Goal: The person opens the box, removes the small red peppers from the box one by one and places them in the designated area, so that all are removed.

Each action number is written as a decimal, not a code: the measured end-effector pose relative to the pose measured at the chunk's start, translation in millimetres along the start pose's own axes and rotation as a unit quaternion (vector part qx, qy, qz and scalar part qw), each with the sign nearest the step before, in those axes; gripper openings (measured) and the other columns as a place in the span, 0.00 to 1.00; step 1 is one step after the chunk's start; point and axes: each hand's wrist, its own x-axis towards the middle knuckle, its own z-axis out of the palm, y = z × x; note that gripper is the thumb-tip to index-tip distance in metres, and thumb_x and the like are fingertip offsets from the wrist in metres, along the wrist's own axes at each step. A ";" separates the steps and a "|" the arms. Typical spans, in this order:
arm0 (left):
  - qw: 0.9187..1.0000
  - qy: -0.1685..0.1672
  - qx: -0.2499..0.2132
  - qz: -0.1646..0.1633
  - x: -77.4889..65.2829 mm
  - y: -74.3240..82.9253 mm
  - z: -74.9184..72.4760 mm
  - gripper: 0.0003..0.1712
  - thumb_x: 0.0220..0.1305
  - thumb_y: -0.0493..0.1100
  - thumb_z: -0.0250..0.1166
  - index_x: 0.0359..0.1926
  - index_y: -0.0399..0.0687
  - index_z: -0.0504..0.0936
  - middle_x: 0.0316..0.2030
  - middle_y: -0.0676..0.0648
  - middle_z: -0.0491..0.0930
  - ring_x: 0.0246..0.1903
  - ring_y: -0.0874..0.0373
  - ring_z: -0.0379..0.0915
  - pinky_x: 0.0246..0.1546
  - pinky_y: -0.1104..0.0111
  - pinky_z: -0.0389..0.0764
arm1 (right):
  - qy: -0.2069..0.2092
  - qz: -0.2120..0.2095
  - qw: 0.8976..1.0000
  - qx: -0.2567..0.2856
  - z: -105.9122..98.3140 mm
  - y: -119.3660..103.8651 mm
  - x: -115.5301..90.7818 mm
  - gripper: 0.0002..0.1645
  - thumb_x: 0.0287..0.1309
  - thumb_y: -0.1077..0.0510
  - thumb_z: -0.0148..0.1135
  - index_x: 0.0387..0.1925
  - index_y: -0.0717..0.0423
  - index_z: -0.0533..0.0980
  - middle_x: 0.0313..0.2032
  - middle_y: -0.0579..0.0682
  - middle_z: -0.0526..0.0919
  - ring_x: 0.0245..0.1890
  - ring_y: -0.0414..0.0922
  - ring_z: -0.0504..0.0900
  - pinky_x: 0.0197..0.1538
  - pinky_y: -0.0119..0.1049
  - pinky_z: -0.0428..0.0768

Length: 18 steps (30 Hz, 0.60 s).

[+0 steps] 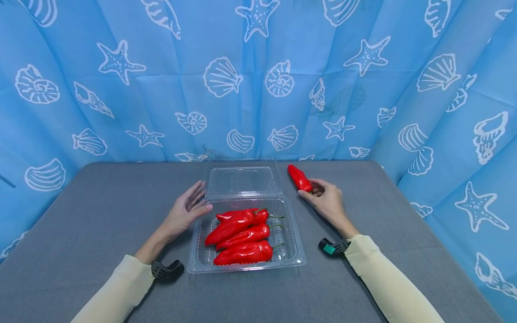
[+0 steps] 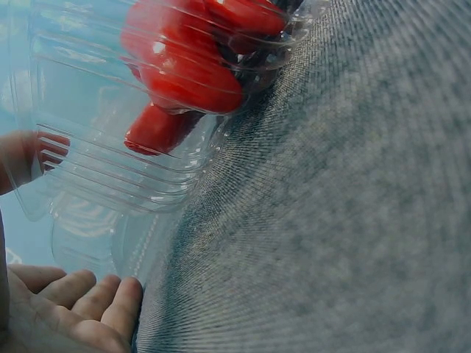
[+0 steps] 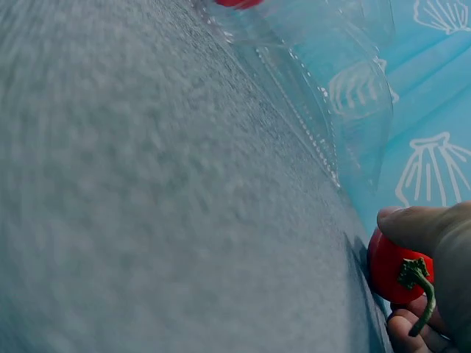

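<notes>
A blue shell-print curtain [image 1: 161, 80] hangs behind the grey surface [image 1: 121, 202]. On it stands a clear plastic box [image 1: 282, 265], lid [image 1: 242, 179] open, several red peppers [image 1: 242, 237] inside. The left hand [image 1: 183, 211] — grip wide — is at the box's left rim; the right hand's [image 1: 329, 202] grip holds a lone red pepper [image 1: 299, 177] right of the lid.

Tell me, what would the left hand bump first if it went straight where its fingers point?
Probably the open clear lid, just beyond the left hand; but the hand's height is hard to judge, so it might pass above.
</notes>
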 end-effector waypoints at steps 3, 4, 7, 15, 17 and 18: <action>1.000 -0.001 -0.003 0.001 0.2 -0.3 -0.1 0.50 0.69 0.39 0.64 0.80 0.34 0.43 0.79 0.35 0.47 0.76 0.38 0.46 0.70 0.55 0.61 | -0.002 0.000 1.000 0.001 1.1 -0.6 -0.6 0.34 0.52 0.52 0.79 0.57 0.65 0.80 0.39 0.60 0.87 0.35 0.50 0.85 0.37 0.29 0.82; 1.000 -0.001 -0.004 0.001 0.2 -0.4 0.0 0.50 0.69 0.39 0.64 0.80 0.34 0.43 0.79 0.35 0.47 0.76 0.38 0.46 0.70 0.55 0.61 | -0.003 0.000 1.000 -0.003 1.2 -0.6 -0.9 0.35 0.52 0.52 0.79 0.58 0.65 0.80 0.40 0.61 0.87 0.36 0.51 0.85 0.38 0.31 0.83; 1.000 -0.001 -0.006 0.000 0.1 -0.2 0.2 0.50 0.69 0.39 0.64 0.80 0.34 0.43 0.79 0.35 0.47 0.76 0.37 0.46 0.70 0.55 0.61 | -0.011 0.001 1.000 -0.011 1.6 -0.5 -1.6 0.36 0.52 0.53 0.79 0.60 0.66 0.78 0.41 0.61 0.87 0.37 0.52 0.85 0.40 0.36 0.84; 1.000 -0.001 -0.004 -0.006 0.3 0.7 0.0 0.50 0.69 0.39 0.64 0.80 0.35 0.43 0.79 0.35 0.46 0.76 0.37 0.46 0.70 0.53 0.61 | -0.011 0.012 1.000 -0.016 5.3 -6.4 -3.1 0.35 0.53 0.50 0.78 0.57 0.66 0.79 0.40 0.60 0.87 0.38 0.52 0.84 0.42 0.38 0.82; 1.000 -0.001 -0.005 -0.006 0.3 0.6 -0.1 0.50 0.69 0.39 0.64 0.80 0.35 0.43 0.79 0.35 0.46 0.76 0.37 0.46 0.70 0.53 0.61 | -0.010 0.015 1.000 -0.018 6.9 -7.8 -3.8 0.35 0.53 0.50 0.79 0.57 0.65 0.79 0.40 0.60 0.86 0.39 0.52 0.84 0.43 0.39 0.81; 1.000 -0.001 -0.005 -0.006 0.2 0.5 -0.1 0.50 0.69 0.39 0.64 0.80 0.35 0.43 0.79 0.35 0.46 0.76 0.37 0.46 0.71 0.53 0.61 | -0.010 0.017 1.000 -0.019 7.5 -8.5 -4.1 0.35 0.52 0.50 0.79 0.57 0.65 0.79 0.40 0.60 0.86 0.39 0.52 0.83 0.43 0.40 0.81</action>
